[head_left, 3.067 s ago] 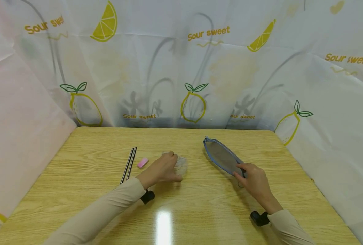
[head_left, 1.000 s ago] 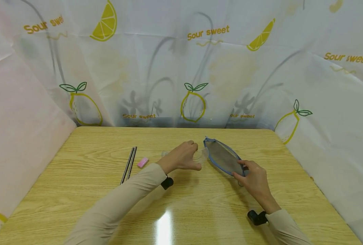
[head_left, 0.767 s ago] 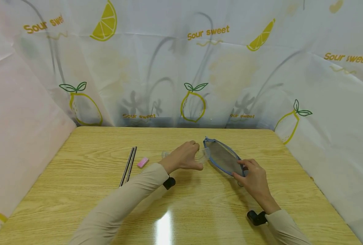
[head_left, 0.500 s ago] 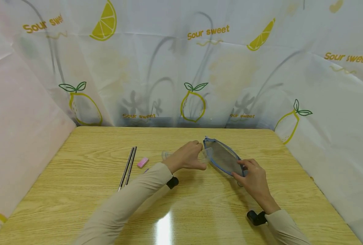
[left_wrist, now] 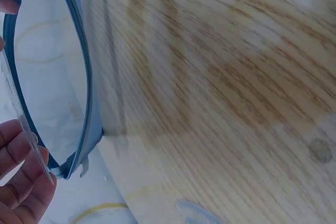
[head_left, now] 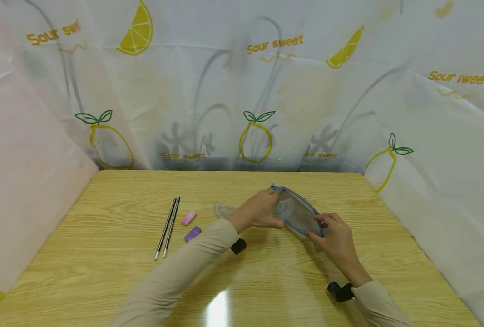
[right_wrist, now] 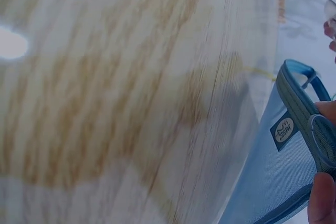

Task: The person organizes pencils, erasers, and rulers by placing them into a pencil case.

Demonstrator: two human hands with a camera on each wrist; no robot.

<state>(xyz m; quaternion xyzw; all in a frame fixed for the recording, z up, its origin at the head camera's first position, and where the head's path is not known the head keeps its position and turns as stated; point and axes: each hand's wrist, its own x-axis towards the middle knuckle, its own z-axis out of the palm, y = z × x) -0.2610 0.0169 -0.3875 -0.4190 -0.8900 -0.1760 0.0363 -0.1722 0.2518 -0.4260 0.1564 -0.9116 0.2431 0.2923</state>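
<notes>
In the head view my left hand (head_left: 260,211) pinches a clear plastic protractor (head_left: 284,208) at the left side of a blue-edged mesh zip pouch (head_left: 303,215). The left wrist view shows the protractor edge-on between fingers and thumb, right along the zip rim of the pouch mouth (left_wrist: 88,77). My right hand (head_left: 336,236) grips the near end of the pouch by its rim, and the mouth gapes. A small label (right_wrist: 283,131) and a ring-shaped zip pull (right_wrist: 321,135) show near that thumb in the right wrist view.
A second clear protractor (head_left: 222,209) lies on the wooden table (head_left: 242,281), partly behind the left hand. Left of it are a pink eraser (head_left: 189,218), a purple eraser (head_left: 192,234) and two striped pencils (head_left: 167,227). A printed sheet (head_left: 209,91) hangs behind the table.
My left hand has moved right from mid-table with the protractor, which now overlaps the pouch mouth. The purple eraser and second protractor have come into view. My right hand stays at the pouch.
</notes>
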